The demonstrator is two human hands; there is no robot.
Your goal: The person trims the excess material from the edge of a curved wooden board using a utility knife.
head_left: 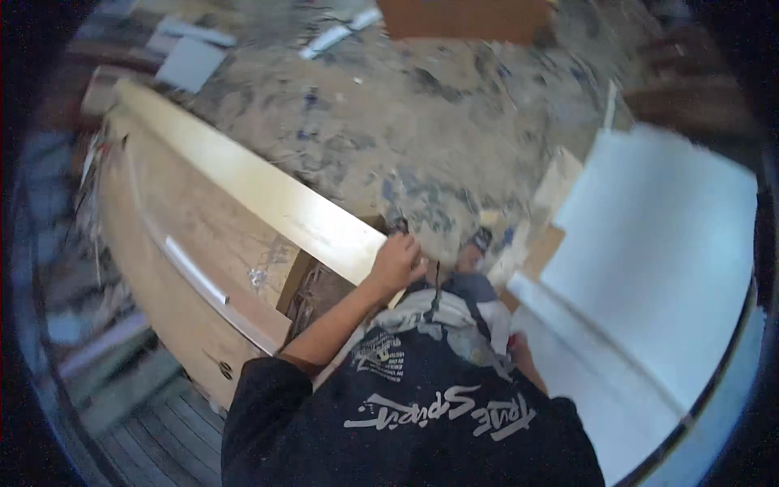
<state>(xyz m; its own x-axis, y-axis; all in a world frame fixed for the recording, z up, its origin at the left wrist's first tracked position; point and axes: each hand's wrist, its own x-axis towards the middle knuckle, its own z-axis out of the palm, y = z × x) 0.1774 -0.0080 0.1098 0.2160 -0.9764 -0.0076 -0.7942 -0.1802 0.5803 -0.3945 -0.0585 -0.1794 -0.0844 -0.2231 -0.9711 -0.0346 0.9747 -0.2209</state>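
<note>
My left hand (398,264) is closed round the near end of a long, pale cream board (268,199). The board runs from my waist to the far left, along the far edge of a wooden bench (187,195). Low at my right side is my right hand (521,355), mostly hidden by my shirt and blurred. Its fingers do not show clearly, and whether it holds anything cannot be made out. A narrow white strip (499,326) is beside it.
A metal rail (197,272) lies on the bench. Large pale-blue sheets (665,219) are stacked close on my right. White offcuts (191,63) lie at the far left, another white piece (341,34) on the dusty floor (365,122), and a brown panel (462,18) stands ahead.
</note>
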